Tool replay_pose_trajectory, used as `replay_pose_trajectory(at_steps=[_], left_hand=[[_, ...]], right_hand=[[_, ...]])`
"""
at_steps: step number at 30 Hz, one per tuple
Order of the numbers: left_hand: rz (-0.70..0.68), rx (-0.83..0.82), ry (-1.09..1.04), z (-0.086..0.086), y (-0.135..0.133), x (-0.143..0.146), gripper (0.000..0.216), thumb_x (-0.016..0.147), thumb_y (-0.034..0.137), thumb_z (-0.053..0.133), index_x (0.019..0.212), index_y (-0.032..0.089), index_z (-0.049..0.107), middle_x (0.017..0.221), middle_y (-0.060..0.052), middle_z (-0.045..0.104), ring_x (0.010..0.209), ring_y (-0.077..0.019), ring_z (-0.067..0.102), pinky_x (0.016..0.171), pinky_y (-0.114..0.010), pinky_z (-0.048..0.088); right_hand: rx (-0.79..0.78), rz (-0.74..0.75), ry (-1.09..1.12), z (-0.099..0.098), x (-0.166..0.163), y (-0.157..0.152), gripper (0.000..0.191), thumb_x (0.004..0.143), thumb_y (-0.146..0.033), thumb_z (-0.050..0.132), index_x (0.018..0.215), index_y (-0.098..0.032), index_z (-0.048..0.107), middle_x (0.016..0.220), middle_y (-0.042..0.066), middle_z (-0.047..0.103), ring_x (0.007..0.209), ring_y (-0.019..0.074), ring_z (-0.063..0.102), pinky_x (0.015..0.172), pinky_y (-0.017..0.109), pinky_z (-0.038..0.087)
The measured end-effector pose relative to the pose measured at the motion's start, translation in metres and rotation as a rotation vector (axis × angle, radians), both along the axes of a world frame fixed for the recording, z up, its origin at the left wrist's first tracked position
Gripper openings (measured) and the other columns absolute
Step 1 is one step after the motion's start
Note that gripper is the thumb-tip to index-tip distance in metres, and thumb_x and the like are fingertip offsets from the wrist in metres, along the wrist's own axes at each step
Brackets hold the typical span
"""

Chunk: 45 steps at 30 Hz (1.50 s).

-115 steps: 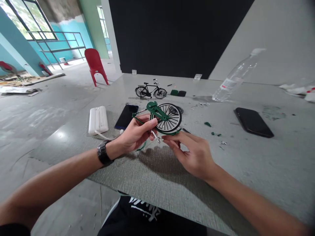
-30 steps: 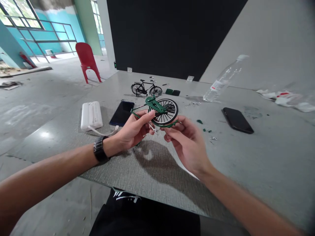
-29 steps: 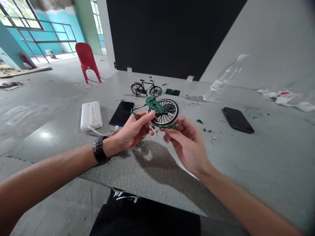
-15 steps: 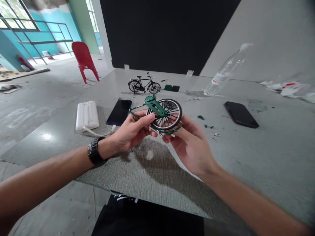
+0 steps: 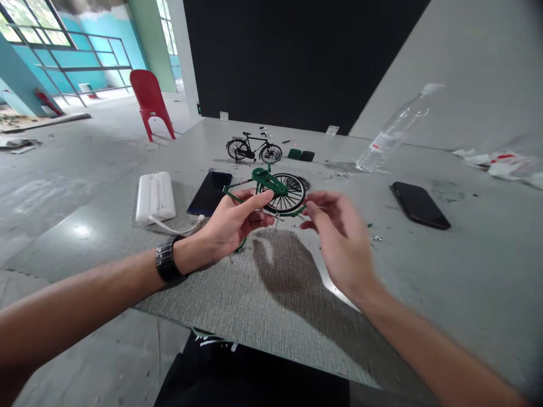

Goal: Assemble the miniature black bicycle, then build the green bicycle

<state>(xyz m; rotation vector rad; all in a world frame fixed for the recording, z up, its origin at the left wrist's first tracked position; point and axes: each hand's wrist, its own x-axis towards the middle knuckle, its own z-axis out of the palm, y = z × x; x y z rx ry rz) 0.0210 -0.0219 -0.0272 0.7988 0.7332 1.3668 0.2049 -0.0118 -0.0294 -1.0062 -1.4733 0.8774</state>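
My left hand (image 5: pixel 237 223) is closed around a green model bicycle (image 5: pixel 268 182), its thumb pressed beside the chain case. A black-tyred wheel with dark spokes (image 5: pixel 292 195) sits in the rear of the frame. Under the wheel runs a green mudguard (image 5: pixel 293 213), with thin silver parts near it. My right hand (image 5: pixel 339 226) has thumb and fingertips pinched at the mudguard's right end; the exact contact is partly hidden by the fingers. Behind the hands, a finished-looking black model bicycle (image 5: pixel 253 148) stands upright on the table.
A white power bank (image 5: pixel 155 196) with a cable and a dark phone (image 5: pixel 210 192) lie left. To the right are another black phone (image 5: pixel 419 204), a tilted-looking clear bottle (image 5: pixel 392 133) and small silver bits (image 5: pixel 376 238). Two small dark squares (image 5: pixel 301 154) lie behind.
My right hand has drawn slightly right, away from the wheel, to the mudguard's end. My left hand keeps its hold on the green bicycle. The view has shifted a little.
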Motion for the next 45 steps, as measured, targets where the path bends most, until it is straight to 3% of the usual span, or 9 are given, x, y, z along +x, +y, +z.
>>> replay_pose_trajectory(at_steps=[2, 4, 6, 9, 18, 27, 35, 42, 45], left_hand=[[0.019, -0.033, -0.006, 0.001, 0.0, 0.0, 0.026, 0.078, 0.028, 0.087, 0.083, 0.014, 0.065, 0.073, 0.002, 0.066, 0.06, -0.0068, 0.065, 0.061, -0.018, 0.053], [0.022, -0.039, -0.002, 0.0, 0.0, 0.0, 0.027, 0.078, 0.028, 0.088, 0.083, 0.014, 0.065, 0.072, 0.003, 0.064, 0.059, -0.0067, 0.065, 0.061, -0.018, 0.052], [0.009, -0.013, 0.005, -0.002, 0.001, 0.0, 0.027, 0.079, 0.029, 0.087, 0.084, 0.014, 0.066, 0.072, 0.003, 0.065, 0.06, -0.0071, 0.065, 0.062, -0.019, 0.053], [0.009, 0.023, 0.006, -0.006, 0.001, 0.001, 0.028, 0.079, 0.03, 0.088, 0.088, 0.014, 0.067, 0.079, 0.002, 0.068, 0.065, -0.0078, 0.066, 0.068, -0.022, 0.056], [-0.033, 0.068, 0.049, -0.009, 0.0, 0.003, 0.023, 0.079, 0.03, 0.086, 0.088, 0.013, 0.072, 0.086, -0.001, 0.07, 0.071, -0.0082, 0.063, 0.07, -0.023, 0.055], [-0.011, 0.04, 0.039, -0.009, 0.001, 0.003, 0.022, 0.081, 0.029, 0.084, 0.084, 0.014, 0.069, 0.077, 0.002, 0.065, 0.064, -0.0059, 0.06, 0.068, -0.021, 0.054], [-0.059, 0.045, 0.032, -0.009, 0.0, 0.004, 0.022, 0.08, 0.028, 0.085, 0.088, 0.015, 0.07, 0.086, 0.0, 0.07, 0.07, -0.0085, 0.065, 0.069, -0.022, 0.054], [-0.033, 0.069, 0.014, -0.013, 0.002, 0.002, 0.022, 0.082, 0.03, 0.084, 0.088, 0.016, 0.068, 0.08, 0.002, 0.068, 0.065, -0.0071, 0.064, 0.07, -0.022, 0.056], [-0.062, 0.085, 0.015, -0.013, 0.002, 0.002, 0.021, 0.083, 0.029, 0.084, 0.089, 0.016, 0.069, 0.084, 0.001, 0.07, 0.067, -0.0074, 0.065, 0.07, -0.022, 0.055]], right_hand=[[0.261, -0.11, -0.097, 0.002, 0.0, -0.003, 0.013, 0.096, -0.033, 0.067, 0.105, -0.025, 0.064, 0.102, 0.006, 0.065, 0.09, 0.0196, 0.062, 0.073, 0.036, 0.054], [0.491, -0.116, -0.244, 0.005, 0.0, -0.006, 0.013, 0.094, -0.03, 0.068, 0.105, -0.024, 0.064, 0.103, 0.006, 0.064, 0.091, 0.0208, 0.061, 0.075, 0.038, 0.053], [0.603, -0.094, -0.409, 0.006, -0.002, -0.008, 0.016, 0.091, -0.032, 0.073, 0.104, -0.025, 0.067, 0.103, 0.007, 0.064, 0.095, 0.0232, 0.062, 0.079, 0.041, 0.053], [0.591, -0.084, -0.512, 0.007, -0.005, -0.009, 0.013, 0.09, -0.034, 0.075, 0.1, -0.025, 0.071, 0.106, 0.008, 0.062, 0.102, 0.0253, 0.062, 0.082, 0.043, 0.055], [0.446, -0.046, -0.44, 0.005, -0.007, -0.011, 0.006, 0.093, -0.031, 0.071, 0.094, -0.025, 0.073, 0.103, 0.007, 0.062, 0.098, 0.0235, 0.06, 0.081, 0.042, 0.053], [0.718, -0.063, -0.552, 0.006, -0.005, -0.011, 0.008, 0.097, -0.021, 0.065, 0.1, -0.027, 0.069, 0.107, 0.007, 0.057, 0.097, 0.0221, 0.062, 0.085, 0.043, 0.053], [0.629, -0.074, -0.526, 0.003, -0.008, -0.009, 0.003, 0.098, -0.025, 0.061, 0.098, -0.023, 0.064, 0.105, 0.009, 0.06, 0.107, 0.0254, 0.062, 0.093, 0.047, 0.052], [0.702, -0.086, -0.535, 0.004, -0.008, -0.013, 0.008, 0.099, -0.021, 0.061, 0.102, -0.025, 0.067, 0.107, 0.009, 0.06, 0.104, 0.025, 0.062, 0.092, 0.047, 0.051], [0.641, -0.089, -0.51, 0.004, -0.009, -0.011, 0.007, 0.099, -0.023, 0.061, 0.101, -0.024, 0.068, 0.107, 0.009, 0.06, 0.106, 0.0249, 0.061, 0.094, 0.047, 0.051]])
